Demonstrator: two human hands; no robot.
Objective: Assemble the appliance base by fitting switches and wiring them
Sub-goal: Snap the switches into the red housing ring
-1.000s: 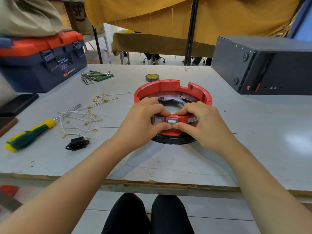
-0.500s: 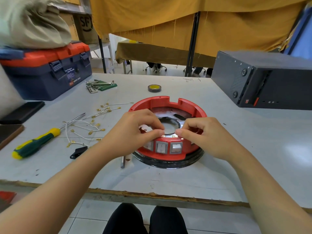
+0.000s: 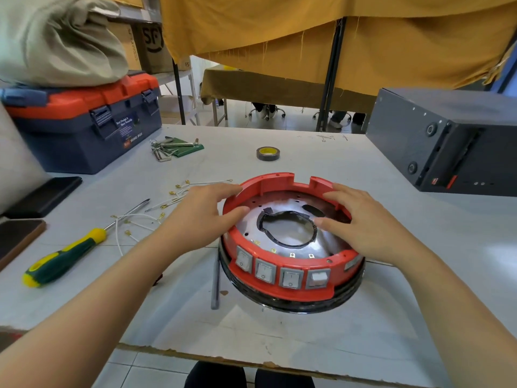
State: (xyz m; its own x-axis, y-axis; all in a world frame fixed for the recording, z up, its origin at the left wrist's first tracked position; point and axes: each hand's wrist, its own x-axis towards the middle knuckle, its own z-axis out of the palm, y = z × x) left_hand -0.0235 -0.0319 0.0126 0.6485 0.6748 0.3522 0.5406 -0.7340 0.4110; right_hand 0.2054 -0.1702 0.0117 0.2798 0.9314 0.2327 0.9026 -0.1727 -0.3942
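Observation:
The red ring-shaped appliance base (image 3: 279,287) sits on a black rim in the middle of the table, its shiny metal plate (image 3: 285,228) showing inside. Several grey rocker switches (image 3: 291,277) are seated in its front wall. My left hand (image 3: 195,219) grips the left side of the rim, thumb inside and fingers outside. On the right side my right hand (image 3: 369,228) grips the rim the same way. Loose white wires (image 3: 134,219) with gold terminals lie on the table left of the base.
A green-and-yellow screwdriver (image 3: 64,256) lies at the left. A grey rod (image 3: 215,284) lies beside the base. Tape roll (image 3: 267,153) and hex keys (image 3: 173,148) lie at the back, a blue-and-orange toolbox (image 3: 84,121) back left, a black box (image 3: 447,147) right.
Both hands left the front switches and moved apart to the left and right sides of the rim. The row of switches now shows uncovered.

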